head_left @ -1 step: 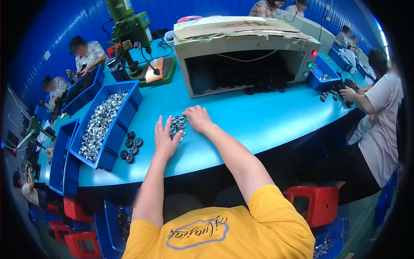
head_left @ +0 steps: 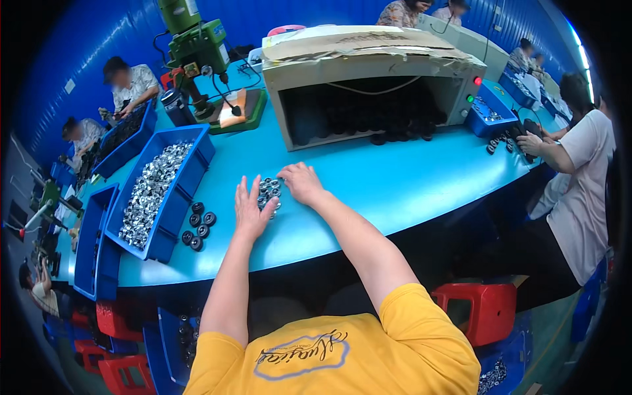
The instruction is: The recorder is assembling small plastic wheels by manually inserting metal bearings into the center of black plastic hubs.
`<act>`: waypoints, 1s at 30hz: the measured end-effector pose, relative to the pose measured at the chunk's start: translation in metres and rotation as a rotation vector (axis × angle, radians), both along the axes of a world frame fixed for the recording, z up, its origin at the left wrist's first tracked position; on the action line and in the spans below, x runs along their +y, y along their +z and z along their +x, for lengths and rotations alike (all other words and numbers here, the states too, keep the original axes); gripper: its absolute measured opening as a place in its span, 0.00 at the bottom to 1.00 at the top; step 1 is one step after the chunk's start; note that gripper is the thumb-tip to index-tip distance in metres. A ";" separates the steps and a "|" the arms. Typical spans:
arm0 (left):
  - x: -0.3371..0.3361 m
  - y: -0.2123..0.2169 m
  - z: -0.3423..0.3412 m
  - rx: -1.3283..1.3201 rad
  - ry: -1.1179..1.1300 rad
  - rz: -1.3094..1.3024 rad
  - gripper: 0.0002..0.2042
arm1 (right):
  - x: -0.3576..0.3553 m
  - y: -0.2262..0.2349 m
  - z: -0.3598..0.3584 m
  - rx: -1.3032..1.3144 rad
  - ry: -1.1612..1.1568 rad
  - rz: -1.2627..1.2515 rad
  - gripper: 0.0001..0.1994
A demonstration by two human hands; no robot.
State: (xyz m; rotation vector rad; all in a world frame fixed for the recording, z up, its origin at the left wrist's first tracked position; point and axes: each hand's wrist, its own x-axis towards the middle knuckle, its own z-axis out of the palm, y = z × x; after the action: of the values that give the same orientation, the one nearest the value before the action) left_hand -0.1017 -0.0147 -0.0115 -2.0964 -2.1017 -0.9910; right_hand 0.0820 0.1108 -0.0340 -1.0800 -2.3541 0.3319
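A tight cluster of small round metal parts with dark centres (head_left: 268, 187) lies on the blue-green tabletop between my hands. My left hand (head_left: 251, 209) rests at the cluster's left side, open, its fingers stretched out and the thumb reaching over the near parts. On the far right side of the cluster is my right hand (head_left: 302, 182), palm down, with fingers extended and slightly bent, the tips at the cluster's edge. Neither hand holds anything that I can see. Several black wheel-like parts (head_left: 199, 226) lie in a group left of my left hand.
A blue bin (head_left: 204, 148) full of shiny metal rings stands left, beside a narrower blue bin (head_left: 99, 197). Ahead is a box-shaped machine (head_left: 283, 118) with dark round parts in its opening. A green press (head_left: 253, 118) stands behind the bins. A co-worker (head_left: 579, 151) sits at right.
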 end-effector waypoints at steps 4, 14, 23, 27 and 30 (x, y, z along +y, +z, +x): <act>0.035 -0.025 0.004 0.089 -0.035 -0.120 0.41 | -0.009 0.001 0.017 0.033 0.013 0.017 0.18; 0.051 -0.019 0.083 0.084 -0.100 -0.136 0.32 | -0.020 0.017 0.108 0.026 0.031 0.065 0.22; 0.043 -0.004 0.078 -0.229 -0.107 0.227 0.23 | 0.097 -0.003 0.219 -0.011 -0.658 0.168 0.15; 0.046 -0.003 0.078 -0.325 -0.090 0.326 0.16 | 0.124 -0.017 0.232 -0.128 -0.711 0.186 0.14; 0.048 -0.003 0.075 -0.363 -0.079 0.333 0.13 | 0.126 -0.024 0.226 -0.006 -0.700 0.170 0.11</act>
State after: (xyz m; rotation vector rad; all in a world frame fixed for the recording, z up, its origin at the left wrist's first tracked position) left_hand -0.0271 0.0335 -0.0150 -1.9606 -1.8211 -1.7088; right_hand 0.3078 0.2366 -0.0576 -1.7110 -1.8112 -0.1277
